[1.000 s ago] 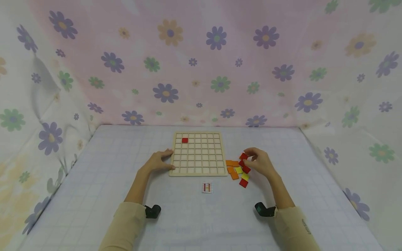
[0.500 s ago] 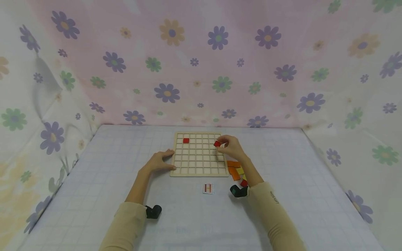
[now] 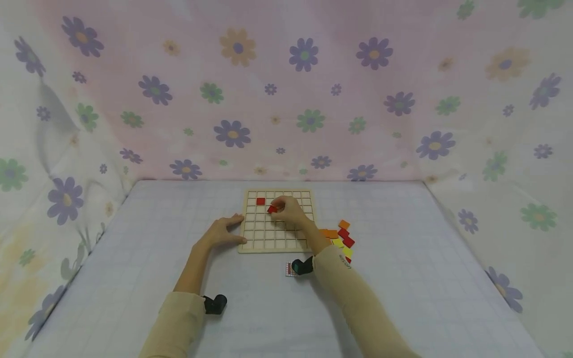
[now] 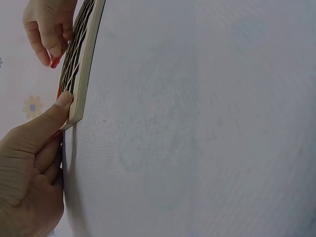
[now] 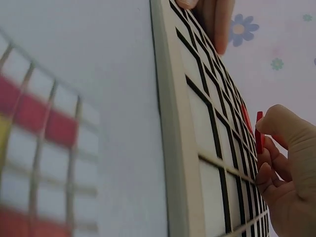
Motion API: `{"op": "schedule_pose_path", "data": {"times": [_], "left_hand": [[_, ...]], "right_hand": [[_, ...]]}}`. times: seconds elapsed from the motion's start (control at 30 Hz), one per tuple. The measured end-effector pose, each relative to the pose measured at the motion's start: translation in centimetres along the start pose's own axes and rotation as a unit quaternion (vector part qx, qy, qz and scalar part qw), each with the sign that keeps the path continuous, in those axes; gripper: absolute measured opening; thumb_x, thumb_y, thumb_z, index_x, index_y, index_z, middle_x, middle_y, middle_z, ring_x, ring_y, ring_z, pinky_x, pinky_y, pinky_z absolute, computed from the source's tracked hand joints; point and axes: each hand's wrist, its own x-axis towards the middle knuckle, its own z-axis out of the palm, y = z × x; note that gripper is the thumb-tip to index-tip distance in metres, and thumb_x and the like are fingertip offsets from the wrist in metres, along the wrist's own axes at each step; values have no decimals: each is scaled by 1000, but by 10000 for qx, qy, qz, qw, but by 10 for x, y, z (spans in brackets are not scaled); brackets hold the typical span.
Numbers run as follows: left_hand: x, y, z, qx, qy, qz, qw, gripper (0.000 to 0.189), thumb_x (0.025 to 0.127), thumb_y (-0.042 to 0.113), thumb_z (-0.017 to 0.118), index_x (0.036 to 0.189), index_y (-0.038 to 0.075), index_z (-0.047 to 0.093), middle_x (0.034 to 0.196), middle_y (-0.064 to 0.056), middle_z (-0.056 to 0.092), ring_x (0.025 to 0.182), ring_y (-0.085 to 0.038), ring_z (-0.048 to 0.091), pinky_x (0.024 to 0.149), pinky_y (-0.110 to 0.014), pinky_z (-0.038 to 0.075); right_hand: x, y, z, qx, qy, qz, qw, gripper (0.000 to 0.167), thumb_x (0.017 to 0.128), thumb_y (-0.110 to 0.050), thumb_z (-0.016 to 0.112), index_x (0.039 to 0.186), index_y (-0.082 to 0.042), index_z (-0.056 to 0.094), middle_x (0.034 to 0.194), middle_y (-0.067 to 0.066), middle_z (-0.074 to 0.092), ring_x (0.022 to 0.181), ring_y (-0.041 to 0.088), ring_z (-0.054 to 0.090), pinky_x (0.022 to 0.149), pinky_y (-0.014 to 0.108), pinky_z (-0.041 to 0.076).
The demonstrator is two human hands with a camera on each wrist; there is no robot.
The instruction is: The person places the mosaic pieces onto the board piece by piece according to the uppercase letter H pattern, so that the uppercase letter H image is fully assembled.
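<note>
A wooden grid board (image 3: pixel 264 244) lies flat on the table, with one red square tile (image 3: pixel 260 201) in a cell at its upper left. At its left edge is my left hand (image 3: pixel 219 232), thumb and fingers spread apart; the left wrist view shows the thumb (image 4: pixel 63 101) resting on the frame near a corner. My right hand (image 3: pixel 290 211) pinches another red square tile (image 3: pixel 271 209) just above the board, a little right of and nearer than the placed one. In the right wrist view this held tile (image 5: pixel 259 133) stands tilted on edge between thumb and fingers.
Right of the board lie loose orange tiles (image 3: pixel 343 224), red tiles (image 3: pixel 348 241) and yellow tiles (image 3: pixel 346 252), partly hidden by the right forearm. A small printed pattern card (image 3: pixel 288 270) sits in front of the board, partly covered by the right wrist camera (image 3: pixel 302 266).
My right hand has taken a red tile from the pile and carried it left across the board. An orange tile shows where the hand was. The left hand stays at the board's edge.
</note>
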Motion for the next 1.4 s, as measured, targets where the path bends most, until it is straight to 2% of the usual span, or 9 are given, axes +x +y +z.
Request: {"op": "schedule_pose_path", "data": {"times": [0.17,0.43,0.63,0.8,1.03,1.4], "left_hand": [[0,-3,1,-19,-19,67,10000,80,72,26,82,137,-1,45,146,-20,34,138,-35,28,114,-49,21],[0,-4,1,-119,6,167,9998,79,72,25,82,137,-2,45,145,-20,34,138,-35,29,114,-49,22],[2,-5,1,-121,-28,248,9996,80,72,26,82,137,-2,45,145,-20,34,137,-35,29,114,-48,22],[3,-5,1,-78,-1,238,9997,80,71,27,82,137,-1,45,145,-20,34,137,-34,29,114,-48,22],[2,-5,0,-147,-6,267,9995,80,71,26,82,136,-2,46,145,-20,35,137,-33,29,114,-47,22],[1,-5,1,-139,29,318,9994,79,71,26,82,136,-3,46,144,-21,36,137,-35,30,113,-48,23]], "right_hand": [[9,-10,12,-326,-158,163,9992,34,77,-1,69,110,6,62,105,18,65,91,25,62,78,27,54],[21,-19,16,-665,-411,402,9961,31,79,-1,68,109,2,63,105,13,65,95,22,60,81,28,53],[27,-19,18,-645,-505,507,9953,32,82,-1,67,113,3,62,110,15,64,102,25,61,86,29,53],[26,-16,20,-544,-233,210,9980,29,85,-4,68,112,4,65,111,17,65,106,28,61,90,31,52],[19,-10,26,-348,257,4,9991,24,83,-7,70,106,2,69,105,14,69,99,26,64,85,31,53],[14,-8,38,64,1133,188,9934,23,79,-8,75,97,3,68,93,14,70,84,25,66,72,26,55]]}}
